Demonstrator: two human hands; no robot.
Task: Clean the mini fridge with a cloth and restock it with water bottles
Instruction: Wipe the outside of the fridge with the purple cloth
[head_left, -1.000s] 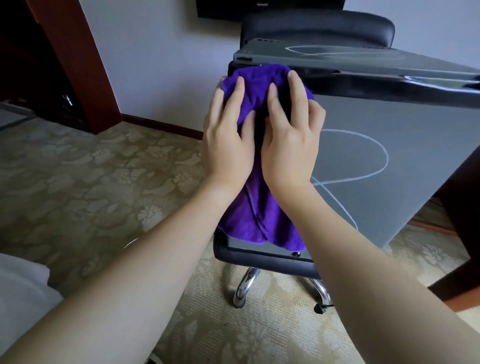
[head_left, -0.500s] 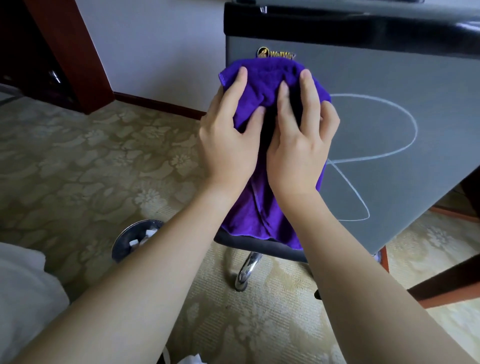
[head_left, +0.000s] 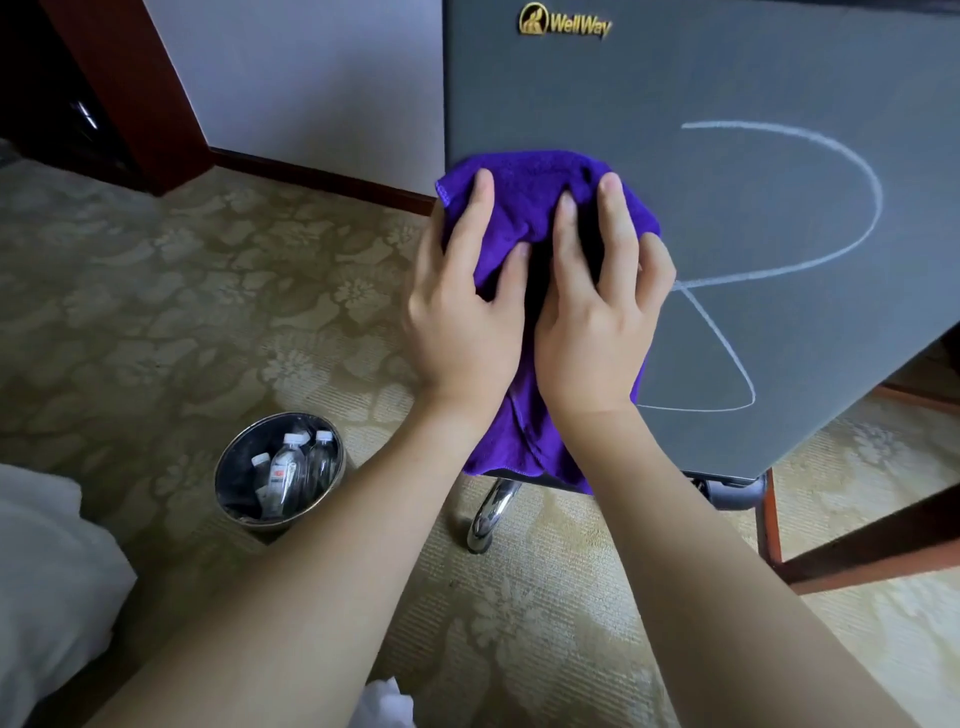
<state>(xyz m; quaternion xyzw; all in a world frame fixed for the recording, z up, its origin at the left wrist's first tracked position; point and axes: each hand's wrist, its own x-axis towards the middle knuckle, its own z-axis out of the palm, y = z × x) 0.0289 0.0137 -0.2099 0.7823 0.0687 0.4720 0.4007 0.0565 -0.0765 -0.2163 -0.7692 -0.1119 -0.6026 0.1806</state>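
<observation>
The grey mini fridge (head_left: 753, 67) fills the upper right, its shut door bearing a gold logo and a white chalk loop. A purple cloth (head_left: 524, 208) lies flat against the door's left edge and hangs down to its bottom. My left hand (head_left: 462, 312) and my right hand (head_left: 597, 306) press side by side on the cloth, fingers spread and pointing up. Several water bottles (head_left: 291, 467) stand in a round metal bin (head_left: 234, 462) on the floor at lower left.
The fridge sits on a chair whose chrome leg (head_left: 488, 514) shows beneath it. Dark wooden furniture (head_left: 872, 545) stands at right, a wooden door frame (head_left: 130, 93) at upper left, white bedding (head_left: 47, 582) at lower left. Patterned carpet covers the floor.
Both hands have slid the cloth down the fridge door, from its top edge to below the logo. The view has tilted down, bringing the bin with bottles into sight.
</observation>
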